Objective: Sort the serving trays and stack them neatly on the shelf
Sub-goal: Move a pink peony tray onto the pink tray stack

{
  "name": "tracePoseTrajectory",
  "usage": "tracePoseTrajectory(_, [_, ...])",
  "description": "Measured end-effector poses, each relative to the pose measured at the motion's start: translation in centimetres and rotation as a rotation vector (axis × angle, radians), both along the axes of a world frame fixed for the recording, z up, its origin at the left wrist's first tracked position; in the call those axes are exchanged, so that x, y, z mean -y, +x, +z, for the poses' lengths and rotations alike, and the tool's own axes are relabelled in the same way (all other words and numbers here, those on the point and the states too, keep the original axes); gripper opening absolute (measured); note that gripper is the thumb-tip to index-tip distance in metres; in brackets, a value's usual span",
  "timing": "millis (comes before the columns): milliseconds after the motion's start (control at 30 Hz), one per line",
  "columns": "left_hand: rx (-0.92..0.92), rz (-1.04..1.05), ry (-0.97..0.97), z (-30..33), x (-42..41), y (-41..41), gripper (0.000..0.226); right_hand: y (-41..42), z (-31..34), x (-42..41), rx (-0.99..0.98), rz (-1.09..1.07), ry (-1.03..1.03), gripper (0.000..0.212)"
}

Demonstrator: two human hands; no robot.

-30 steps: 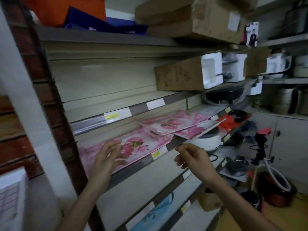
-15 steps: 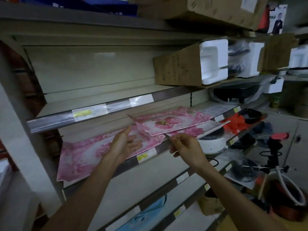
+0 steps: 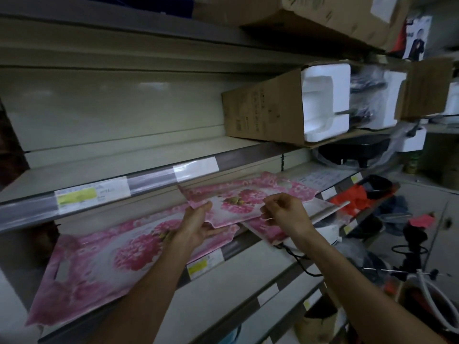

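Since only the head view is on hand, everything comes from it. Three pink floral trays sit on the middle shelf [image 3: 248,247]: a large tray [image 3: 99,264] lying flat at the left with its front edge overhanging the shelf lip, a middle tray [image 3: 238,197] tilted with its near edge resting over the large one, and a third tray [image 3: 293,219] angled off to the right, partly under the middle one. They overlap unevenly, so my read is they are not yet sorted or squared up; the stack is still to be built. My left hand [image 3: 196,229] is at the near-left corner of the middle tray, thumb on top of the edge and fingers [image 3: 216,230] reaching underneath, loosely curled round the rim, so I'm gripping it to lift or slide it. My right hand [image 3: 285,214] is at the tray's near-right edge, fingertips [image 3: 267,207] drawn together in a pinch; they look to be on the rim, but motion blur means I can't confirm contact. Holding both near corners makes sense: the tray is wide and thin, and a two-point hold keeps it level while it moves. Likely next step is to bring it left onto the large tray. Risk: the third tray's edge sits under it and could drag along. Above, a cardboard box [image 3: 263,112] with white foam [image 3: 323,103] sits on the upper shelf, well clear.
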State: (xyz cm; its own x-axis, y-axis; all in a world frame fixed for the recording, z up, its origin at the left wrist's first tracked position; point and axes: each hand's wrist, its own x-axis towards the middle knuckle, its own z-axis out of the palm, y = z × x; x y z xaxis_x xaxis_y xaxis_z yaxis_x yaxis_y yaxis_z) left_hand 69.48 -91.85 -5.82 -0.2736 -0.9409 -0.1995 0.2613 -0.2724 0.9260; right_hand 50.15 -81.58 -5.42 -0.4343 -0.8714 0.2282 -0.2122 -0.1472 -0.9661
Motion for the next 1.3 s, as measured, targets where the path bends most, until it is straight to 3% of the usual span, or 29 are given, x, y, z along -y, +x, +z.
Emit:
tracePoseTrajectory(133, [-0.032,0.067,-0.014,0.1,0.8,-0.4,0.041,-2.1,-0.5,1.9,0.004,-0.126,0.067,0.016])
tracePoseTrajectory(300, [-0.109,0.081,0.001,0.9,0.2,0.2,0.022,-4.3,0.2,3.2,-0.022,-0.331,0.178,0.039])
tracePoseTrajectory(467, [-0.205,0.031,0.000,1.7,-1.7,1.5,0.018,-5.8,1.5,3.6,0.331,-0.383,0.095,0.033])
tracePoseTrajectory(600, [-0.265,0.018,0.014,2.3,-3.9,2.4,0.016,-5.9,2.4,3.0,0.602,-0.284,0.067,0.032])
tracePoseTrajectory(667, [-0.277,-0.002,0.034,2.2,-5.0,2.8,0.015,-5.5,2.9,2.3,0.777,-0.235,-0.026,0.020])
tracePoseTrajectory(767, [-0.278,-0.052,0.049,1.9,-6.9,3.2,0.018,-5.4,3.3,1.0,0.847,-0.248,-0.082,0.007])
tracePoseTrajectory(1067, [-0.043,-0.054,-0.121,1.3,-13.6,5.1,0.029,-5.1,2.0,-5.6,0.873,-0.295,-0.105,0.023])
tracePoseTrajectory(1200, [0.130,0.105,-0.281,1.0,-17.4,6.9,0.016,-5.6,1.0,-10.2,0.853,-0.296,-0.129,0.010])
tracePoseTrajectory(1300, [0.218,0.309,-0.328,0.5,-19.1,8.9,0.050,-6.1,-0.2,-13.6,0.818,-0.291,-0.116,0.023])
